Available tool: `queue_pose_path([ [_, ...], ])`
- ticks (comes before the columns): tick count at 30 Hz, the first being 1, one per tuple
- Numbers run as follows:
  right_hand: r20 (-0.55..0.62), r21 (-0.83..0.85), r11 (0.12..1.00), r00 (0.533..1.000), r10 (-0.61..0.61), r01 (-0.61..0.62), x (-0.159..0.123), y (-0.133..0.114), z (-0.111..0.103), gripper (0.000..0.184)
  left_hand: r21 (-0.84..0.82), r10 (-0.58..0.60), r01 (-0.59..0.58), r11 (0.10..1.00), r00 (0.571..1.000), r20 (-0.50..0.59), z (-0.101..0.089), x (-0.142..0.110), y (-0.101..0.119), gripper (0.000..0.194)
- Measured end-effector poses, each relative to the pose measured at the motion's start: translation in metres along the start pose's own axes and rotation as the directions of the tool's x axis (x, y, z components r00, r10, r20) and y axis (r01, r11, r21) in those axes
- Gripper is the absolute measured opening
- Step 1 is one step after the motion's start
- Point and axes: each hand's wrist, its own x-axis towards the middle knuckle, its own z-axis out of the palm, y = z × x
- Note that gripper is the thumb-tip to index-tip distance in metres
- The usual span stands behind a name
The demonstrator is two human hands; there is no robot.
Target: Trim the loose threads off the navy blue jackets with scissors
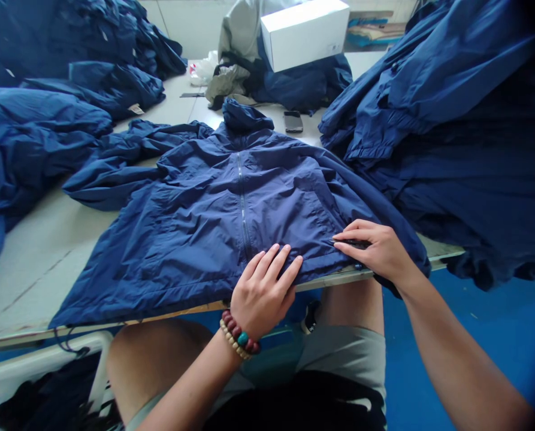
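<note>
A navy zip-front jacket (pixel 213 209) lies spread face up on the table, collar pointing away from me, hem at the near edge. My left hand (pixel 265 293), with a bead bracelet at the wrist, rests flat on the hem beside the zipper (pixel 242 203), fingers stretched out. My right hand (pixel 377 248) sits on the jacket's right hem corner, fingers pressed together around a thin dark tool (pixel 354 243) whose kind I cannot make out.
Heaps of navy jackets rise at the right (pixel 451 120) and at the left (pixel 33 137). A white box (pixel 305 33) sits on garments at the back, with a phone (pixel 293 121) on the table (pixel 38 263) near it. My knees are under the table edge.
</note>
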Motion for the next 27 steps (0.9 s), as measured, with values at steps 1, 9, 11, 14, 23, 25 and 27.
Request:
queue_pose_path([
  [1, 0.003, -0.001, 1.000, 1.000, 0.000, 0.000, 0.0000, 0.0003, 0.0000, 0.016, 0.002, 0.000, 0.000, 1.000, 1.000, -0.001, 0.0002, 0.0000, 0.0001, 0.055],
  [9, 0.008, -0.018, 1.000, 1.000, 0.008, -0.008, 0.0010, 0.0001, -0.0001, 0.015, -0.003, -0.001, 0.001, 1.000, 1.000, -0.004, 0.0002, -0.0004, 0.0001, 0.055],
  [11, 0.013, -0.019, 1.000, 1.000, 0.013, -0.013, 0.0012, -0.0008, -0.0001, 0.015, -0.016, -0.003, 0.003, 1.000, 1.000, 0.005, -0.0004, -0.0004, 0.0002, 0.056],
  [14, 0.010, -0.016, 1.000, 1.000, 0.022, -0.022, 0.0007, -0.0032, -0.0005, 0.018, -0.040, -0.012, 0.012, 0.999, 1.000, 0.014, -0.0010, -0.0002, 0.0005, 0.058],
  [23, -0.214, 0.059, 0.988, 0.965, 0.151, -0.141, -0.0056, -0.0027, -0.0067, 0.021, -0.029, -0.007, 0.008, 1.000, 1.000, 0.019, -0.0019, -0.0020, 0.0006, 0.057],
  [25, -0.233, 0.047, 0.990, 0.962, 0.141, -0.134, -0.0062, -0.0019, -0.0053, 0.022, -0.039, -0.012, 0.013, 0.999, 1.000, 0.026, -0.0016, -0.0031, 0.0015, 0.058],
  [27, -0.202, -0.004, 0.995, 0.974, 0.097, -0.100, -0.0067, -0.0022, -0.0012, 0.023, -0.068, -0.023, 0.026, 0.997, 0.999, 0.039, -0.0023, -0.0041, 0.0029, 0.061],
])
